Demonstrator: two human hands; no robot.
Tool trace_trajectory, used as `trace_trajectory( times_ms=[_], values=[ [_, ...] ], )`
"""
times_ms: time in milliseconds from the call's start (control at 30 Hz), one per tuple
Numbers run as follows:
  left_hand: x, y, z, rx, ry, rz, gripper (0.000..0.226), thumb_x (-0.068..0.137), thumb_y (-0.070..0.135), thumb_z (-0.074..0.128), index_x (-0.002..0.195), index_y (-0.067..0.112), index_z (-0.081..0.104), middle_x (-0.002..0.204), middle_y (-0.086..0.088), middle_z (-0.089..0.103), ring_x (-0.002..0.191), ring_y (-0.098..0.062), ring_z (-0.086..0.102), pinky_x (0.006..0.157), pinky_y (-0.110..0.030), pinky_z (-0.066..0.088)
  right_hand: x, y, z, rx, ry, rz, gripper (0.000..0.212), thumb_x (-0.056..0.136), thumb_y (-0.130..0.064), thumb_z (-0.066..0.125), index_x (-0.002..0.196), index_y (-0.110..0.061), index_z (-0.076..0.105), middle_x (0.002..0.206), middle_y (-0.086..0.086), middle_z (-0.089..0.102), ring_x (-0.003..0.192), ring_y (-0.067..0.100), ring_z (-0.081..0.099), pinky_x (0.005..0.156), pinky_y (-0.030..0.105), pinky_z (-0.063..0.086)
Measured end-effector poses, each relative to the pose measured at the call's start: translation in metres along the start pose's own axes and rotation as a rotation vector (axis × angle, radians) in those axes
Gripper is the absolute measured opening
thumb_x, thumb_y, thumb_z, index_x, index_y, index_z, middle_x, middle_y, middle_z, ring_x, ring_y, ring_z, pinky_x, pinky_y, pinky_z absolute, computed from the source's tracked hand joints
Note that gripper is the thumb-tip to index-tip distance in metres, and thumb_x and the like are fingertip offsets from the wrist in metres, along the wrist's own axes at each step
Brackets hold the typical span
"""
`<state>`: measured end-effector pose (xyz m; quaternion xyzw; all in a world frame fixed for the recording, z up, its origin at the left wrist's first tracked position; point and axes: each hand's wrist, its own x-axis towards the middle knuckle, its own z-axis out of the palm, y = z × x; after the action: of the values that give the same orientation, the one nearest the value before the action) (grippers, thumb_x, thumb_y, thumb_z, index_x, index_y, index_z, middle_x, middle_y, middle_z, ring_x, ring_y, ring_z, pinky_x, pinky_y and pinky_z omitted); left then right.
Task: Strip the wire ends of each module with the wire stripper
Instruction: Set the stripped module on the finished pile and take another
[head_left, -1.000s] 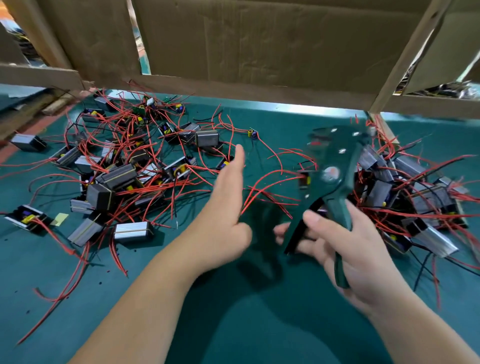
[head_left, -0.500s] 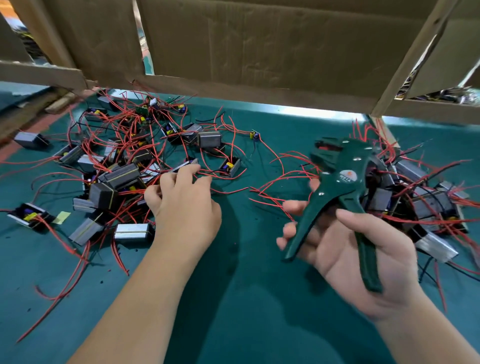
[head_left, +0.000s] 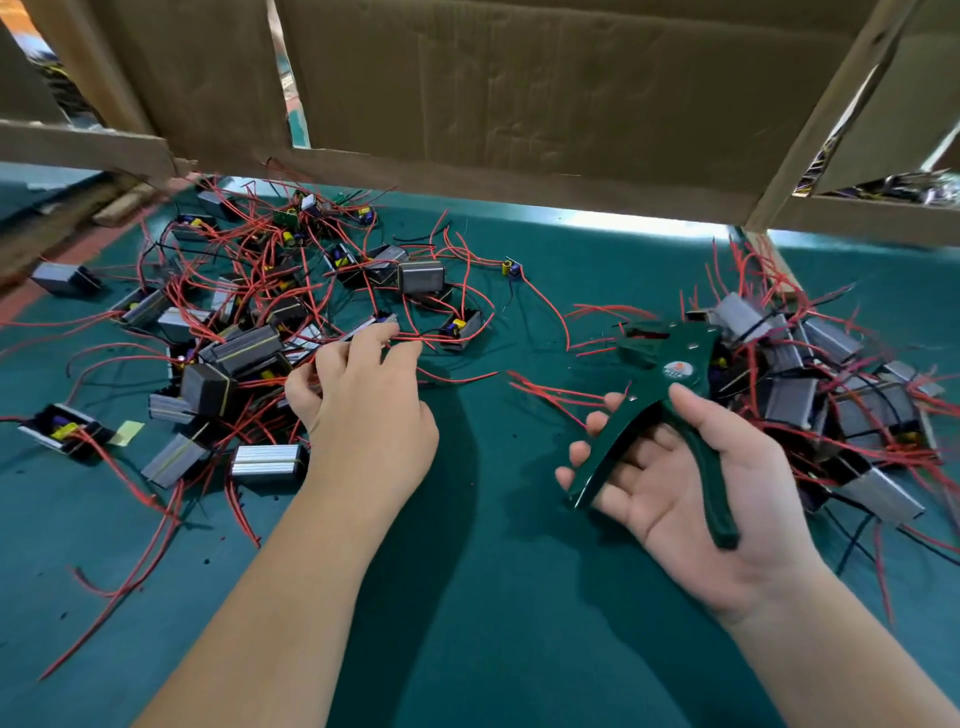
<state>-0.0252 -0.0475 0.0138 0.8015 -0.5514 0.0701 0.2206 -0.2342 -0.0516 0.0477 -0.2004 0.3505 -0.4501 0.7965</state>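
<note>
While hovering palm-up over the teal counter, cradling a dark green wire stripper in the right hand: grip loose, thumb curling over the near handle, four fingers lying almost straight beneath the far handle, handles splaying wide apart. Pointing the tool's head up and away, toward the red wires trailing between the two heaps. Showing a round orange-and-white badge near the pivot, its lettering too small for reading. Reaching palm-down with the left hand into the near edge of the left heap of modules, fingers bending down among the red leads, thumb spreading out to the left; not showing whether that grip is pinching a wire or only touching. Lying scattered in that heap: grey ribbed cases and open black ones showing yellow and blue parts, leads tangling over one another. Piling up behind the right hand, a second heap of modules, touching the stripper's head or sitting just beyond it, hard telling which. Sitting apart toward the back, one small blue-and-yellow component on a red lead. Lying at the left beside a black module, a scrap of yellow tape. Standing along the back edge, plain brown cardboard panels.
</note>
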Motion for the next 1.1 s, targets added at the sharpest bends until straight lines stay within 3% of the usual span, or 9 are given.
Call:
trace_trajectory(
  times_ms=[133,333,467,600,733,833,900,1000,1100],
  values=[
    [0.001,-0.002,-0.001,-0.007,0.001,-0.008,0.056,0.078,0.005,0.054,0.128,0.031,0.055,0.144,0.012,0.037,0.126,-0.02,0.026,0.098,-0.037,0.012,0.003,-0.011,-0.004,0.027,0.13,-0.105,0.031,0.093,-0.035,0.048,0.098,-0.006,0.057,0.08,0.015,0.066,0.069,0.033,0.07,0.061,0.05,0.058],
    [0.0,-0.002,-0.002,-0.02,-0.018,-0.013,0.058,0.08,0.004,0.053,0.13,0.031,0.053,0.145,0.011,0.035,0.128,-0.02,0.024,0.099,-0.037,0.012,0.005,-0.023,-0.01,0.056,0.242,-0.213,0.031,0.097,-0.037,0.046,0.108,-0.009,0.052,0.102,0.015,0.063,0.08,0.034,0.071,0.063,0.049,0.056],
    [0.003,-0.002,-0.006,-0.05,0.031,-0.048,0.057,0.08,-0.002,0.054,0.128,0.029,0.056,0.143,0.002,0.039,0.123,-0.027,0.029,0.098,-0.041,0.021,0.002,-0.023,-0.015,0.01,0.137,-0.169,0.033,0.093,-0.035,0.049,0.104,-0.005,0.056,0.089,0.014,0.063,0.076,0.033,0.071,0.064,0.051,0.059],
    [0.005,-0.003,-0.012,-0.006,0.048,-0.119,0.053,0.079,0.0,0.06,0.121,0.033,0.058,0.14,-0.006,0.039,0.119,-0.036,0.035,0.094,-0.045,0.028,-0.002,-0.017,-0.012,-0.055,-0.025,-0.071,0.05,0.078,-0.038,0.053,0.11,-0.001,0.059,0.083,0.016,0.064,0.073,0.033,0.068,0.062,0.047,0.057],
    [0.008,-0.009,-0.015,0.021,0.056,-0.106,0.036,0.082,0.011,0.063,0.108,0.036,0.062,0.117,0.002,0.053,0.106,-0.031,0.043,0.084,-0.039,0.022,-0.003,-0.01,-0.01,-0.102,-0.127,-0.024,0.053,0.077,-0.039,0.053,0.113,-0.001,0.059,0.083,0.016,0.063,0.07,0.034,0.065,0.062,0.048,0.056],
    [0.011,-0.01,-0.018,-0.042,0.106,-0.094,0.022,0.083,0.023,0.068,0.101,0.034,0.063,0.092,0.006,0.064,0.1,-0.026,0.048,0.086,-0.04,0.025,-0.004,-0.008,-0.01,-0.083,-0.166,-0.002,0.064,0.065,-0.037,0.07,0.115,0.001,0.059,0.085,0.018,0.062,0.071,0.036,0.065,0.064,0.049,0.056],
    [0.013,-0.01,-0.02,-0.097,0.16,-0.103,0.027,0.081,0.024,0.071,0.106,0.032,0.064,0.078,0.008,0.067,0.096,-0.026,0.05,0.087,-0.041,0.027,-0.005,-0.008,-0.01,-0.071,-0.18,-0.003,0.076,0.052,-0.034,0.082,0.116,0.001,0.06,0.087,0.018,0.063,0.072,0.037,0.065,0.065,0.05,0.056],
    [0.012,-0.011,-0.019,0.031,0.089,-0.05,0.033,0.081,0.034,0.071,0.114,0.036,0.066,0.096,0.003,0.061,0.1,-0.031,0.045,0.083,-0.04,0.021,-0.004,-0.01,-0.012,-0.067,-0.172,-0.022,0.068,0.058,-0.033,0.075,0.115,0.001,0.06,0.088,0.019,0.062,0.072,0.036,0.065,0.064,0.05,0.056],
    [0.009,-0.01,-0.018,0.031,0.054,-0.028,0.016,0.082,0.039,0.071,0.098,0.04,0.073,0.104,0.004,0.053,0.105,-0.031,0.039,0.084,-0.04,0.019,-0.004,-0.012,-0.013,-0.066,-0.163,-0.033,0.058,0.069,-0.035,0.063,0.115,0.0,0.059,0.087,0.018,0.062,0.072,0.036,0.065,0.064,0.05,0.056]
  ],
)
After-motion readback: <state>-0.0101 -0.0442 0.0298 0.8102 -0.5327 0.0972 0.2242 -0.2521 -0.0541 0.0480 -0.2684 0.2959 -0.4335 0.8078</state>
